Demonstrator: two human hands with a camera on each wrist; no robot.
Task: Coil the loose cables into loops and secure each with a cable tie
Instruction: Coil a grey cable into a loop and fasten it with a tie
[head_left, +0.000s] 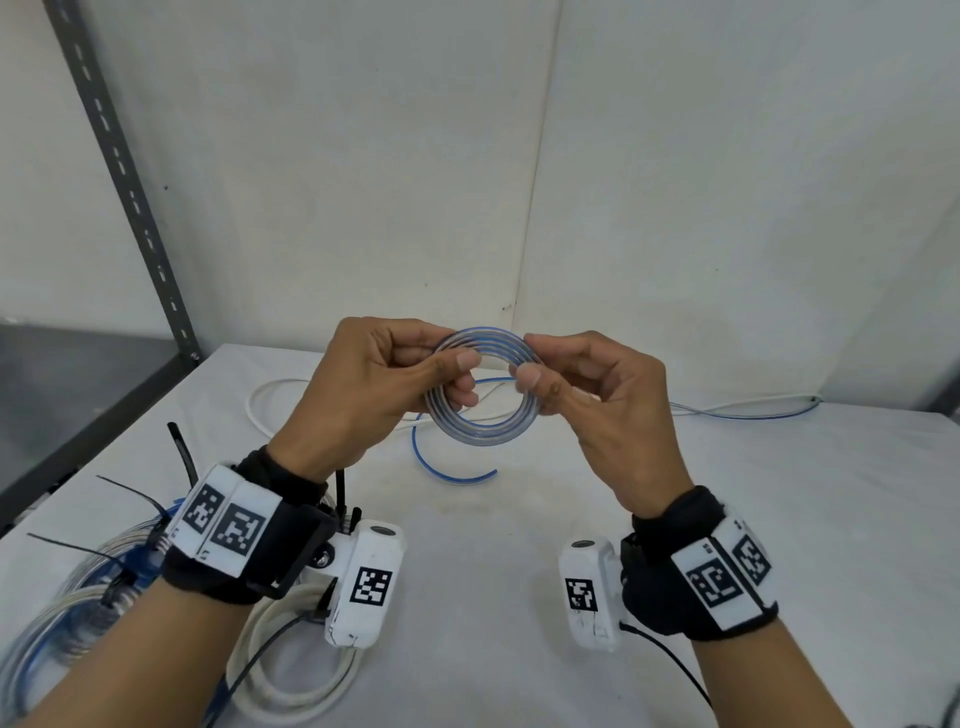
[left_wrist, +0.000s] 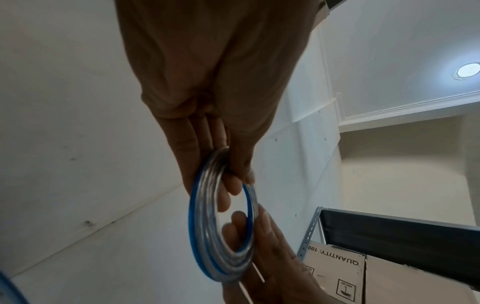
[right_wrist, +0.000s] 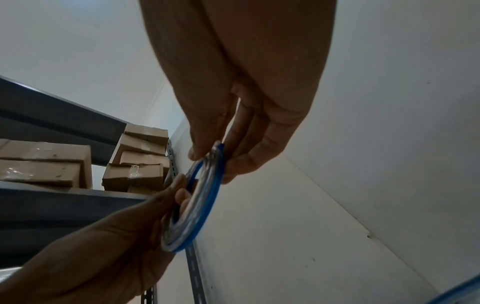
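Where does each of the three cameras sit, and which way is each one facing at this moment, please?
Head: on the person's head, looking forward and down at the table; left hand, right hand and both forearms show.
Left wrist: under the left hand, looking up along it at the cable coil, wall and ceiling.
Right wrist: under the right hand, looking up at the coil, shelf boxes behind.
Shared: all three show both hands pinching the cable coil.

A glossy coil (head_left: 480, 395) of clear plastic-sheathed cable with blue striping gleams above a matt white cloth-covered table (head_left: 779, 493). Smooth white plastic camera housings (head_left: 366, 587) contrast with black fabric wrist straps (head_left: 670, 525); dull grey perforated metal shelving (head_left: 124, 171) holds matt brown cardboard boxes (right_wrist: 135, 176).
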